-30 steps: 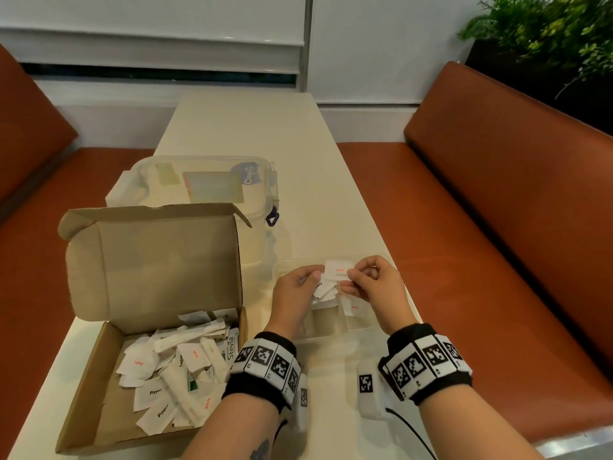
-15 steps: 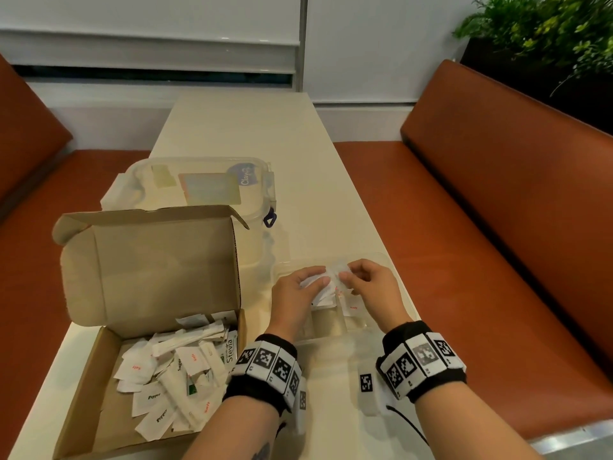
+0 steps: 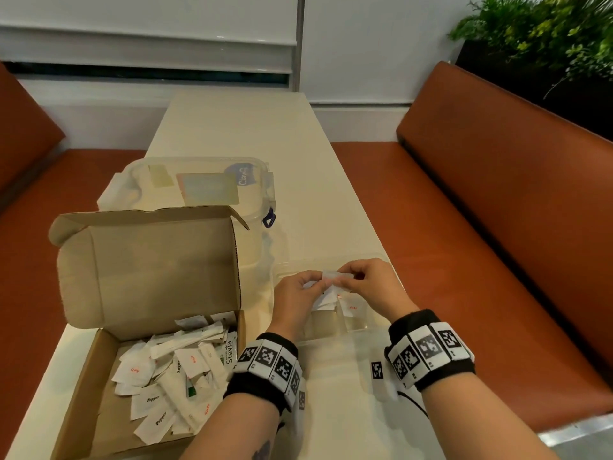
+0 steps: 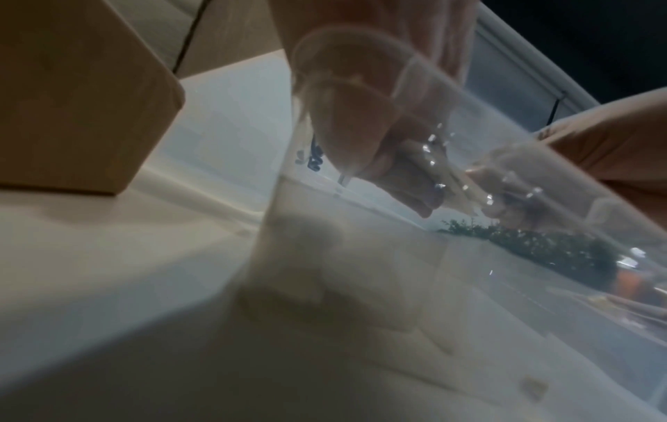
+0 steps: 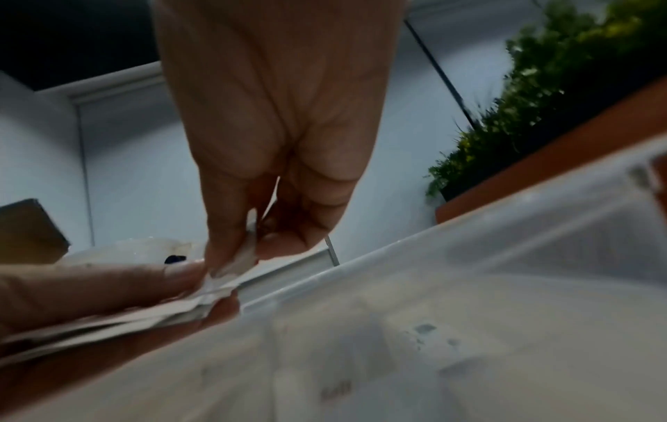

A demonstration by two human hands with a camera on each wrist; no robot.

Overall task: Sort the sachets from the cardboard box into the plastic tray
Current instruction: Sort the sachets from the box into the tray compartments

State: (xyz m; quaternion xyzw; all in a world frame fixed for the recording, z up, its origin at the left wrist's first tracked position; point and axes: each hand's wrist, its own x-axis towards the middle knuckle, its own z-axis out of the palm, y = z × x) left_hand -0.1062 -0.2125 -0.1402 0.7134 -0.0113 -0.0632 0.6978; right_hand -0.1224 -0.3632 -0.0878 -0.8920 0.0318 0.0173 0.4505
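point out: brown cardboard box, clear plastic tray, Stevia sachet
brown cardboard box (image 3: 149, 270), head view, inside of raised lid
clear plastic tray (image 3: 360, 325), head view, near compartment floor
white Stevia sachet (image 3: 230, 352), head view, printed face

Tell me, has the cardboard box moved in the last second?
No. The box stands in the same spot against the lidded tub behind it; the small shift in the head view is the camera's.

Blurred clear plastic tray wall (image 4: 361, 257) close to the lens, left hand (image 4: 364, 120) seen through it pinching pale sachets (image 4: 454, 182), right hand (image 4: 512, 200) meeting them, cardboard box (image 4: 79, 100) at left
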